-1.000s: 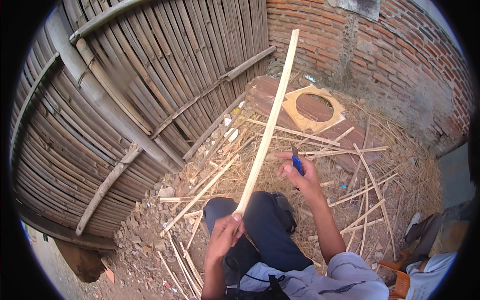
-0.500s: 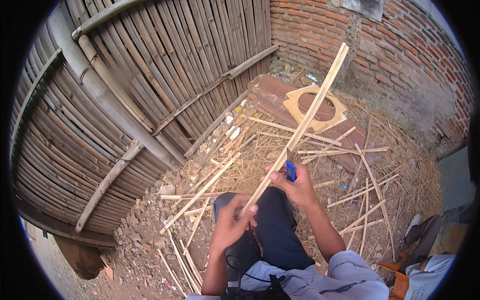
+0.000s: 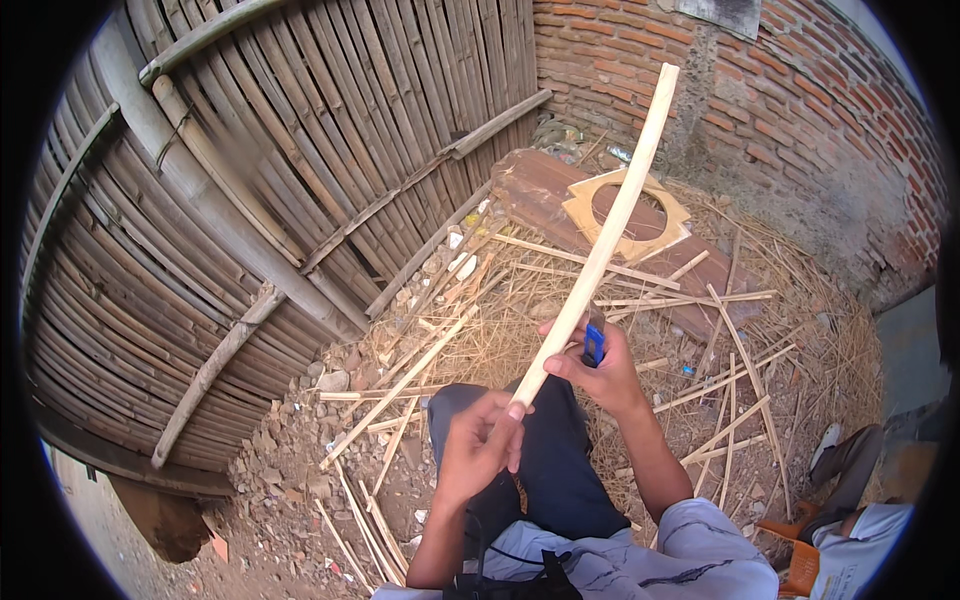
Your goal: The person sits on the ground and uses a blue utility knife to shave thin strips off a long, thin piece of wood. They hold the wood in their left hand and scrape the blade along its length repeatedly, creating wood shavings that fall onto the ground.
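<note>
A long pale wooden strip [image 3: 611, 238] slants up and away in front of me, its broad smooth face showing. The near end of the strip is pinched between the thumb and fingers of my left hand [image 3: 480, 445], above my knees. Farther up the strip, my right hand [image 3: 610, 380] is closed round a blue utility knife [image 3: 594, 345], with its thumb and fingers also on the strip. The knife's blade stands up beside the strip's right edge, apparently just clear of the wood.
Several cut strips [image 3: 400, 388] lie over straw and rubble. Beyond them is a brown board [image 3: 535, 185] carrying a wooden frame [image 3: 655, 245] with a round hole. A bamboo wall [image 3: 330, 130] rises left, a brick wall [image 3: 770, 130] behind. Someone's leg [image 3: 848, 460] shows at right.
The strip has been turned so its broad face shows, and its far end has swung slightly left and up. Both hands have shifted a little to the right; the left now grips the strip's very end.
</note>
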The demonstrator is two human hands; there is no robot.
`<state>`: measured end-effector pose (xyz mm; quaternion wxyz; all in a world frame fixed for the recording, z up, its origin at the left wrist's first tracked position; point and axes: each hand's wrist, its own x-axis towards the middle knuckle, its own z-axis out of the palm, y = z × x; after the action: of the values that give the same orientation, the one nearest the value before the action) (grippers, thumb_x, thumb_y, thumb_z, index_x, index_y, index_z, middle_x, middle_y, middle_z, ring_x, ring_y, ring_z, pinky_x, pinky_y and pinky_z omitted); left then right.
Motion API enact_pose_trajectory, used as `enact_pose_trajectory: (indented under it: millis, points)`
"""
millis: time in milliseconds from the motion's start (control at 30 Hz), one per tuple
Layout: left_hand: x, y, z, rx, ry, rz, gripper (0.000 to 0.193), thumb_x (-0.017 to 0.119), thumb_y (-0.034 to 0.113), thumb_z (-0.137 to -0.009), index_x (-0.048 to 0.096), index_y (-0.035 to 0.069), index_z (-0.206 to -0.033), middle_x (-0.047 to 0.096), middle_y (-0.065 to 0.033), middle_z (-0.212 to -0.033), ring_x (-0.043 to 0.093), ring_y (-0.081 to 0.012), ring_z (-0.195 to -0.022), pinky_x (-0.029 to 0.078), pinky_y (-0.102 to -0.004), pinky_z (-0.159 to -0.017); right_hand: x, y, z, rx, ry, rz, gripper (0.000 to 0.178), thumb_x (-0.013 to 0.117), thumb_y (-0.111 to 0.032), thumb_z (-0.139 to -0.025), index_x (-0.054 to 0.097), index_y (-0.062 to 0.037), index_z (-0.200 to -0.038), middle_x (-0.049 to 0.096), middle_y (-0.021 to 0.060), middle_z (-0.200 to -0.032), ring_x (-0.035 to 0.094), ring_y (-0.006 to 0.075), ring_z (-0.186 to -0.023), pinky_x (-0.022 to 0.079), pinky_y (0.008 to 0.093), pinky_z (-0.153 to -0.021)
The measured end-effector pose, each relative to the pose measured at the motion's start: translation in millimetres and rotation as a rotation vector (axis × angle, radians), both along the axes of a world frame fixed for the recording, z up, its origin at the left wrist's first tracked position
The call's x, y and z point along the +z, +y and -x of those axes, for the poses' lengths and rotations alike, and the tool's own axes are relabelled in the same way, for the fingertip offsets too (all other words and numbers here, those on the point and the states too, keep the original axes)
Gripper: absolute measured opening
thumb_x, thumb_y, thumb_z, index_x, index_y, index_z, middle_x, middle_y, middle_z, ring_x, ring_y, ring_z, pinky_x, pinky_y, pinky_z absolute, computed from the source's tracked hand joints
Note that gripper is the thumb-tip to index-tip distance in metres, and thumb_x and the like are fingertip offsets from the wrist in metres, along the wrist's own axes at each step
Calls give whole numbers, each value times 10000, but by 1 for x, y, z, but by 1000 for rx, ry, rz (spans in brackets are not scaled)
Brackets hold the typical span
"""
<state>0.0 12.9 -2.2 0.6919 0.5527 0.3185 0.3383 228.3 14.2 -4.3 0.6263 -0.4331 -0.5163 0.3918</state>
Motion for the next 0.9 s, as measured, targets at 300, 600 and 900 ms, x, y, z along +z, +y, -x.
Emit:
enact_pose_trajectory:
  millis: [300,600,900]
  points:
    - [3,-5,-6,-106,-60,116,272,549,230,-1168,657,-14,-1219,598,-33,-696,551,-97,-517,404,-239,-457,4,-9,-7,-78,81,-36,432,882,-145,-921,718,33,-1279,778,48,-1013,678,40,-749,543,205,-672]
    - [-5,-6,6,-152,51,-70,272,545,242,-1173,667,0,-1195,494,18,-650,405,-39,-515,309,-230,-468,23,-27,-21,-366,-288,-83,459,833,-252,-980,665,32,-1298,726,70,-925,691,92,-779,516,228,-689]
    - [8,-14,1,22,92,-138,251,576,225,-1157,683,-2,-1141,479,51,-619,397,-23,-513,293,-232,-468,9,-50,-4,-340,-781,-370,314,846,-380,-930,781,-80,-993,722,65,-783,682,233,-601,521,336,-550]
